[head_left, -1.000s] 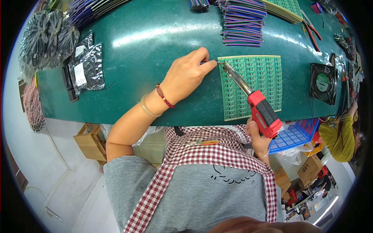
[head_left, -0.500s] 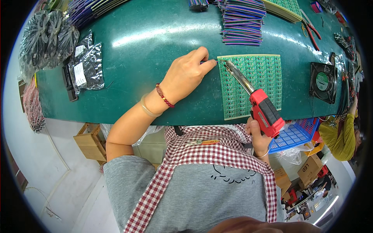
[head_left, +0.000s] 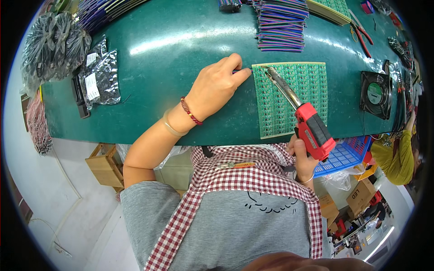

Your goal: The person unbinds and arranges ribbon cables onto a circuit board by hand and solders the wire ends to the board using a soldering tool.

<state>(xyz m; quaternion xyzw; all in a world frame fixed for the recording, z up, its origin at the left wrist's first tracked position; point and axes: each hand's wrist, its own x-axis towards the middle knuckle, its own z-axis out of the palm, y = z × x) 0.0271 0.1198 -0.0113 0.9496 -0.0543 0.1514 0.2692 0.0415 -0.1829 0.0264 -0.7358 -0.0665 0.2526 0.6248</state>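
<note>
A green circuit board panel (head_left: pixel 307 95) lies flat on the dark green table (head_left: pixel 172 54). My right hand (head_left: pixel 302 159) grips a red soldering gun (head_left: pixel 312 128) near the table's front edge; its metal tip (head_left: pixel 266 70) rests at the panel's top left corner. My left hand (head_left: pixel 217 86) lies on the table just left of the panel. Its fingertips pinch a thin wire (head_left: pixel 246 70) at the panel's edge, close to the tip. A red bead bracelet and a clear band circle the left wrist.
Stacked multicoloured ribbon wires (head_left: pixel 282 22) lie behind the panel. Silvery bags (head_left: pixel 97 77) and dark bundles (head_left: pixel 49 45) sit at the left. A black fan (head_left: pixel 375 92) and red pliers (head_left: pixel 361 34) are at the right. A blue basket (head_left: pixel 346 156) and another person's yellow sleeve (head_left: pixel 398 156) are lower right.
The soldering gun's tip has shifted slightly toward the panel's top left corner. My left hand stays in place.
</note>
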